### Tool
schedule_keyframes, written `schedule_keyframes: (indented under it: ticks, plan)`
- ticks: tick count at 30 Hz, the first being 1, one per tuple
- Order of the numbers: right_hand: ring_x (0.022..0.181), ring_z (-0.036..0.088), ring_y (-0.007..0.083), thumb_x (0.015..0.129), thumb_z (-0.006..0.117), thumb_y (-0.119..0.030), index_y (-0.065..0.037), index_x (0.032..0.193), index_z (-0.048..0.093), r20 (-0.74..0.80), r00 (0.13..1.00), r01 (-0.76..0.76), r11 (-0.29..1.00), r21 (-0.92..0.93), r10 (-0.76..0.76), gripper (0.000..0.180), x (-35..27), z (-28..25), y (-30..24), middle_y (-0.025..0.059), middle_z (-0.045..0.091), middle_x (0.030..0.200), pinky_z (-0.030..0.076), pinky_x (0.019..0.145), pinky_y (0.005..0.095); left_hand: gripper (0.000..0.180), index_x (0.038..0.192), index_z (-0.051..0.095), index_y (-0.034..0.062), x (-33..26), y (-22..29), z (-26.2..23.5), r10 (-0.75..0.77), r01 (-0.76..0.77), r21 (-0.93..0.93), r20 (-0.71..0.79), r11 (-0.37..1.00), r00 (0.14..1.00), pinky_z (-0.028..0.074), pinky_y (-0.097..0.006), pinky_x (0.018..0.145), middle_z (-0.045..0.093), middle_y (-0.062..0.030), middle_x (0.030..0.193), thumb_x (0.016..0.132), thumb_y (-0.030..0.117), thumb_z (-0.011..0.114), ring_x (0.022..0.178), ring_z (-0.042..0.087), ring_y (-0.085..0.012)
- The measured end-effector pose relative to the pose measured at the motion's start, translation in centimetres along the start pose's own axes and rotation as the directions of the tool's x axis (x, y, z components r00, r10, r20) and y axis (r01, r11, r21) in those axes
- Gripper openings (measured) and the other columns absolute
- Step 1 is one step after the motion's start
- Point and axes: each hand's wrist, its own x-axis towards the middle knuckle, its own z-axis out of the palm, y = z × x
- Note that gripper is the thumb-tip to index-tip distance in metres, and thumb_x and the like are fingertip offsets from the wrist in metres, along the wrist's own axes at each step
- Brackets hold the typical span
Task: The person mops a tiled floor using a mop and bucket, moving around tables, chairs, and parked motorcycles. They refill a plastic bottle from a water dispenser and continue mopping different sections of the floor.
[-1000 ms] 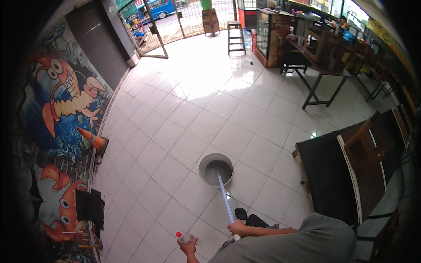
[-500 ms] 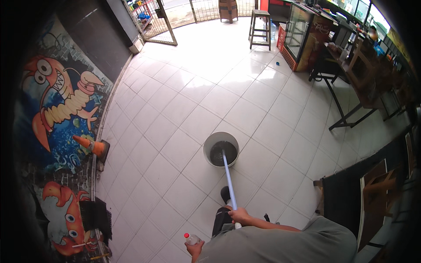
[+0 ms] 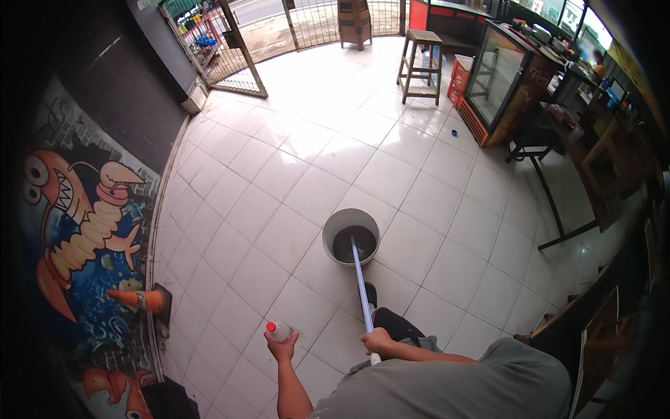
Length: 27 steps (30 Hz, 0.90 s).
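Note:
My right hand (image 3: 377, 341) is closed round a pale blue and white pole (image 3: 362, 290), close to its upper end. The pole slants forward into a light grey bucket (image 3: 340, 222) on the floor, and its lower end vanishes in dark liquid (image 3: 345, 249), so what it carries is hidden. Out to the left, my left hand (image 3: 282, 346) grips a clear plastic bottle (image 3: 283, 332) with a red cap (image 3: 271, 326). The bottle is held tilted above the tiles, apart from the bucket.
White tiles (image 3: 265, 230) cover the floor. Along the painted left wall lies an orange cone (image 3: 143, 301). A wooden stool (image 3: 421, 66), red crates (image 3: 457, 78), a glass-door fridge (image 3: 492, 80) and a dark table (image 3: 576, 150) stand right. A metal gate (image 3: 223, 52) is at the far left.
My left hand has lifted the bottle forward and left, showing more forearm. The view has shifted, with the far gate and stool now lower. The pole stays in the bucket.

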Motion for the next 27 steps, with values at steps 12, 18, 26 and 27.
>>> schedule_keyframes:
  ticks: [12, 18, 26, 27]
  plan:
    - [0.048, 0.061, 0.0204, 0.084, 0.066, -0.007, 0.010, 0.083, 0.061, -0.083, 0.996, 0.033, 0.999, 0.030, -0.030, 0.017, 19.5, 2.8, -41.3, 0.0110, 0.060, 0.066, 0.047, 0.040, 0.0358, 0.087, 0.117, 0.045, 0.0037, 27.9, 12.2, 8.4, -0.262, 0.262, 0.068, -0.011, 0.963, 0.965, 0.054, -0.040, 0.085, 0.062, -0.0166, 0.109, 0.048, 0.023, 0.094, 0.097, 0.064, -0.0314]
    - [0.051, 0.063, 0.0227, 0.081, 0.064, -0.008, 0.016, 0.094, 0.060, -0.043, 0.998, 0.046, 0.998, 0.030, -0.045, 0.028, 27.2, 2.6, -62.1, 0.0166, 0.064, 0.075, 0.051, 0.044, 0.0356, 0.087, 0.116, 0.044, 0.0025, 46.3, 18.0, 16.9, -0.341, 0.338, 0.109, 0.015, 0.935, 0.940, 0.054, -0.040, 0.083, 0.062, -0.0180, 0.104, 0.047, 0.020, 0.093, 0.096, 0.064, -0.0323]
    - [0.052, 0.063, 0.0230, 0.081, 0.063, -0.010, 0.013, 0.094, 0.061, -0.145, 0.989, -0.010, 0.994, 0.110, 0.026, 0.026, 36.8, 1.2, -86.3, 0.0156, 0.063, 0.072, 0.052, 0.046, 0.0367, 0.087, 0.117, 0.043, 0.0059, 78.0, 37.1, 30.6, 0.109, -0.182, 0.175, 0.359, 0.968, 0.927, 0.051, -0.044, 0.085, 0.063, -0.0180, 0.102, 0.047, 0.022, 0.092, 0.096, 0.064, -0.0359]
    - [0.054, 0.065, 0.0222, 0.080, 0.062, -0.008, 0.009, 0.095, 0.064, -0.123, 0.991, 0.048, 0.999, 0.003, -0.047, 0.022, 38.4, 0.8, -88.8, 0.0146, 0.064, 0.073, 0.053, 0.049, 0.0349, 0.087, 0.117, 0.043, 0.0066, 81.5, 40.2, 32.9, 0.141, -0.210, 0.151, 0.376, 0.966, 0.916, 0.051, -0.044, 0.085, 0.064, -0.0177, 0.103, 0.047, 0.023, 0.092, 0.097, 0.063, -0.0362]
